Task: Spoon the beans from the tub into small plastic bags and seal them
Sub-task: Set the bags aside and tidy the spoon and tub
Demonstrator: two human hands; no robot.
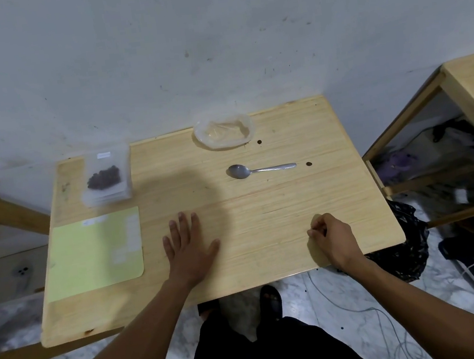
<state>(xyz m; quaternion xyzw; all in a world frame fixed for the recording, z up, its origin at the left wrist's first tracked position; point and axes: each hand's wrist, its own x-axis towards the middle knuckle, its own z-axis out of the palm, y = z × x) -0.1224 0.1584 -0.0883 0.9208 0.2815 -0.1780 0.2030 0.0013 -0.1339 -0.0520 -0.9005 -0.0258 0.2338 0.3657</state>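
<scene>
At the far left of the table [293, 208], a clear bag [105, 174] lies flat near the back edge, on top of what looks like a small stack of other bags; a dark cluster of beans [103, 177] shows through it. Just in front of the bag, a pale yellow-green sheet [94, 252] lies flat along the table's left side.

To the right of the sheet, the left hand [189, 247] rests palm down on the wood, fingers straight and spread, grasping nothing.

Further right and toward the wall, the clear tub [224, 132] stands at the back edge; it looks empty, though its see-through plastic makes this hard to judge. In front of it, well apart from both hands, 1 metal spoon [258, 169] lies on the table, bowl to the left, handle pointing right. 2 small dark spots mark the wood, 1 beside the tub and 1 just past the handle's tip; whether they are beans or holes cannot be told.

Near the front right, the right hand [332, 236] rests on the table with fingers curled in; nothing shows in its grasp.
</scene>
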